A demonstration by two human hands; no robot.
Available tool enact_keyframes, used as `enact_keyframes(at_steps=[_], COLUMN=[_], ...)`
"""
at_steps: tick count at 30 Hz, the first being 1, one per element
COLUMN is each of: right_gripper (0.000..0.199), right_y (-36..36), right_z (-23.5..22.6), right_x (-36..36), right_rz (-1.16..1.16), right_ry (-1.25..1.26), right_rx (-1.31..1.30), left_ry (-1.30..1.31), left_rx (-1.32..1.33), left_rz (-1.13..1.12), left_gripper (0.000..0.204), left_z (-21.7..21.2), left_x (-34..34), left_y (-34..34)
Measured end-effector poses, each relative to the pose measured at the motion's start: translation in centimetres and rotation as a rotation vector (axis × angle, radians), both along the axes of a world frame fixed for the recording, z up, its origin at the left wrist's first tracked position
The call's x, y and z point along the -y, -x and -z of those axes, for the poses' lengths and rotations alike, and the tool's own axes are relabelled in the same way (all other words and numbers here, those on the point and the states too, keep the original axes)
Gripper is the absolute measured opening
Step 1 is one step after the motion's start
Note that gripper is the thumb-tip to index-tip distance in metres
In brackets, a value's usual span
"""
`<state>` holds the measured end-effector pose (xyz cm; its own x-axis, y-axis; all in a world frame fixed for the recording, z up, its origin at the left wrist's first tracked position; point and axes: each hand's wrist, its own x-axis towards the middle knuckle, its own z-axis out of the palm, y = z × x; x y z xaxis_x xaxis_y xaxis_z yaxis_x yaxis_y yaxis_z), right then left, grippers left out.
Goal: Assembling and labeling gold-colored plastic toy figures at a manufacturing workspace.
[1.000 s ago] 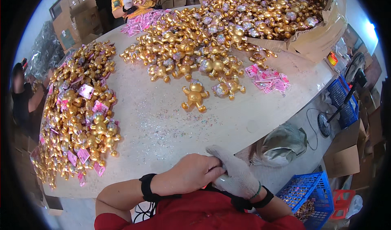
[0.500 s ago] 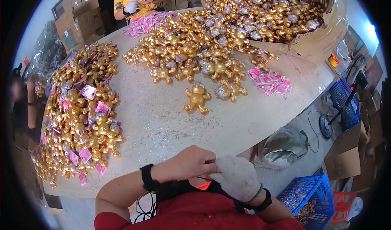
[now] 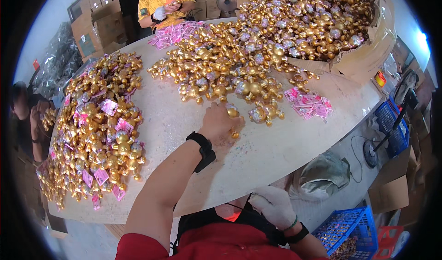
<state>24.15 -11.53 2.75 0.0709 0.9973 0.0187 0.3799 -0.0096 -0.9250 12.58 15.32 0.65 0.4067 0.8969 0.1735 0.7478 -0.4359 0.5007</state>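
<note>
My bare left hand (image 3: 221, 121) reaches over the table and closes round a small gold bear figure (image 3: 233, 110), covering most of its body. Part of the head and a foot show beside the fingers. Close by on the right lies another gold bear figure (image 3: 266, 113). My right hand (image 3: 274, 206), in a white glove, is held low at the table's near edge in front of my body. Its fingers are curled, and a thin dark strand shows by them; what they hold is too small to make out.
Gold figures with pink tags form a heap (image 3: 99, 135) on the left. More gold figures lie mid-table beside a large open carton (image 3: 363, 69). Pink cards (image 3: 308, 103) lie to the right. Two other people (image 3: 166, 6) are across and at left. Blue crates (image 3: 350, 230) stand below right.
My left hand has left my right hand, moved forward across the table and closed on the single gold bear figure. The right hand has stayed low, dropping slightly.
</note>
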Motion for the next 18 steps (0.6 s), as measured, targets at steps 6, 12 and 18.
enact_keyframes(at_steps=[6,12,18], right_gripper=[0.018,0.016,0.013], right_y=[-1.3,-1.9,-1.5], right_z=[-0.5,-1.0,-2.7], right_x=[-0.7,-1.5,-1.2], right_rz=[-0.011,0.046,-0.129], right_ry=[0.274,-0.011,-0.273], right_rx=[0.055,0.060,0.419], left_ry=[0.284,0.329,0.343], left_rx=[0.419,0.579,0.424], left_rz=[0.055,0.159,0.465], left_gripper=[0.054,0.051,0.053], left_z=[0.7,-2.7,-2.3], left_x=[-0.2,8.0,16.1], left_y=[1.7,4.3,10.2])
